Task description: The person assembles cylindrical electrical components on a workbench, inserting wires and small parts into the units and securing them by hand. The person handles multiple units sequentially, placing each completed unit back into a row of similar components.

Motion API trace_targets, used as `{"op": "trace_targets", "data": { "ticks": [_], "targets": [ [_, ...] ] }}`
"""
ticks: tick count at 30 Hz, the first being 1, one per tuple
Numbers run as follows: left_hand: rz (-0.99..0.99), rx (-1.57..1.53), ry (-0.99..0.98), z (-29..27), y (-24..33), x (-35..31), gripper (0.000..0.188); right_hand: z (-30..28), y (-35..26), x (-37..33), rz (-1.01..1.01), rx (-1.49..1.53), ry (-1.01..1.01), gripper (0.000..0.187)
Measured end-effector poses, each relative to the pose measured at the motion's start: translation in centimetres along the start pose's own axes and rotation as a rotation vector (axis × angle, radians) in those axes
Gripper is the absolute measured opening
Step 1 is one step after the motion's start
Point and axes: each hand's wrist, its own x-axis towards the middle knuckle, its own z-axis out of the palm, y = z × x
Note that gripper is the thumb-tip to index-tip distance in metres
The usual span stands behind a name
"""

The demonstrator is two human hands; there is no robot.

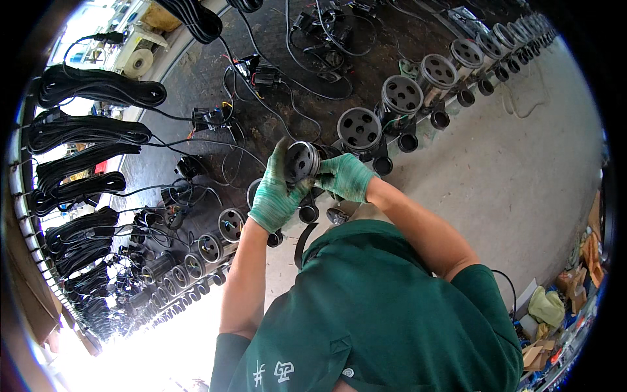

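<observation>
While the left hand's [275, 199] fingers cradle the dark housing [302, 161], just off mid-view toward eleven o'clock, the right hand's [347, 177] fingers close on its three-o'clock side; even pressure should keep it steady. Knitted green gloves [264, 210] contrast with its hard-looking, hole-pierced round face; toward one o'clock, similar cylinders [359, 129] edge the table [369, 85].

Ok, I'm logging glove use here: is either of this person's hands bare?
No, the left hand and the right hand are both visibly gloved in streaked green.
</observation>
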Motion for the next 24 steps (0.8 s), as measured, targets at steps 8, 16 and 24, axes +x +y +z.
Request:
{"op": "trace_targets", "data": {
  "ticks": [8,16,24],
  "targets": [
    [0.048,0.022,-0.003,0.0,0.6,-0.2,0.1,-0.9,-1.0,0.2,0.155,0.026,-0.09,0.025],
    [0.086,0.141,0.03,-0.1,1.7,-0.4,0.107,-0.8,-1.9,-0.4,0.165,0.112,-0.05,0.01],
    [0.1,0.262,0.054,0.1,1.2,-1.0,0.11,-0.2,-1.4,-1.3,0.005,-0.03,-0.002,0.013]
  ]
}}
